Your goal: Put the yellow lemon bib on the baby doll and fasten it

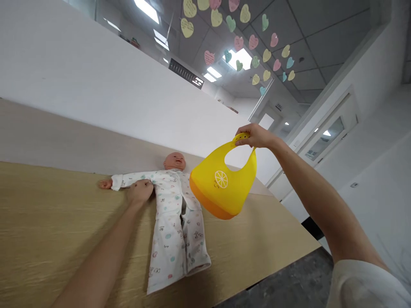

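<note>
A yellow silicone bib (pixel 237 188) with an orange catch pocket and a white citrus print hangs in the air. My right hand (pixel 253 135) is closed on its neck strap. Left of the bib a baby doll (pixel 175 161) lies face up on the table, dressed in a white patterned top (pixel 167 192) and matching trousers (pixel 170 252). My left hand (pixel 140 191) is curled against the doll's side, just under its outstretched sleeve (pixel 128 179). Whatever the curled fingers may hold is hidden. The doll's other arm is out of sight behind the bib.
The wooden table (pixel 64 231) meets a white wall (pixel 80 85) at the back. Its right edge drops to a dark floor (pixel 289 278). Above the wall, glass carries several heart-shaped notes (pixel 238 42). A white door (pixel 334 128) stands at the right.
</note>
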`<state>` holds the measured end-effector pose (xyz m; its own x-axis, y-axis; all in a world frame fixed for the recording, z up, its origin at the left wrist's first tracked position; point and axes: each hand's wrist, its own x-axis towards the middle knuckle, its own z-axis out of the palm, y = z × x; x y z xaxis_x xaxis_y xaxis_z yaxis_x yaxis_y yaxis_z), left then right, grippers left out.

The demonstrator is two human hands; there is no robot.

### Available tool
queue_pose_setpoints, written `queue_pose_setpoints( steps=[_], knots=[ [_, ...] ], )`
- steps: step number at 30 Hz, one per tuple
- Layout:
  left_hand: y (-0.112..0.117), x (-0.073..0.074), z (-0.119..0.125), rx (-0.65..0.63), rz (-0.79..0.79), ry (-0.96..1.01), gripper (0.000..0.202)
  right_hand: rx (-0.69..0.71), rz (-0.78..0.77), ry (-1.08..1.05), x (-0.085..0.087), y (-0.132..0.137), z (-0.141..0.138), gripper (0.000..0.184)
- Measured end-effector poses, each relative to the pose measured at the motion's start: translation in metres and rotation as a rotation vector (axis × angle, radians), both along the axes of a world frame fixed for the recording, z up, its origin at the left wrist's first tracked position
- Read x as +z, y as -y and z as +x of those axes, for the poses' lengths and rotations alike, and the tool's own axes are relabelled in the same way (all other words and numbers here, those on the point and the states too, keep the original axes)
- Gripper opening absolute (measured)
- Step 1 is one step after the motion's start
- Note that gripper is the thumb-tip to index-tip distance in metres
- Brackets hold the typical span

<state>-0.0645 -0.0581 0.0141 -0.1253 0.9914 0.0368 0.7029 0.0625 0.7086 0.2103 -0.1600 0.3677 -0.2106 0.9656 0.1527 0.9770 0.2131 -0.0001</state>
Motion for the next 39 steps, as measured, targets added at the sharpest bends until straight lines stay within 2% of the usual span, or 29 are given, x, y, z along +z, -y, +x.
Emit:
queue_pose_setpoints(
  steps=[5, 10, 15, 23, 28, 32, 39],
  knots=[
    [-0.001, -0.005, 0.002, 0.03, 0.016, 0.012, 0.035, 0.172, 0.006, -0.082, -0.004, -0.009, -0.03, 0.032],
    [0.0, -0.005, 0.004, 0.039, 0.045, 0.041, 0.037, 0.268, -0.014, -0.086, -0.02, -0.027, -0.055, 0.027],
    [-0.002, -0.006, 0.004, 0.03, 0.046, 0.041, 0.037, 0.32, -0.028, -0.063, -0.038, -0.051, -0.068, 0.024],
    [0.0, -0.006, 0.004, 0.055, 0.049, 0.027, 0.035, 0.328, -0.043, -0.088, -0.069, -0.091, -0.079, 0.012],
    [-0.002, -0.008, 0.005, 0.067, 0.049, 0.004, 0.035, 0.318, 0.005, -0.082, -0.084, -0.121, -0.077, 0.011],
    [-0.003, -0.009, 0.005, 0.055, 0.046, -0.008, 0.034, 0.286, 0.007, -0.083, -0.091, -0.144, -0.074, 0.013],
    [0.002, -0.008, 0.005, 0.062, 0.049, -0.033, 0.033, 0.278, 0.036, -0.203, -0.094, -0.173, -0.068, 0.015]
  ],
)
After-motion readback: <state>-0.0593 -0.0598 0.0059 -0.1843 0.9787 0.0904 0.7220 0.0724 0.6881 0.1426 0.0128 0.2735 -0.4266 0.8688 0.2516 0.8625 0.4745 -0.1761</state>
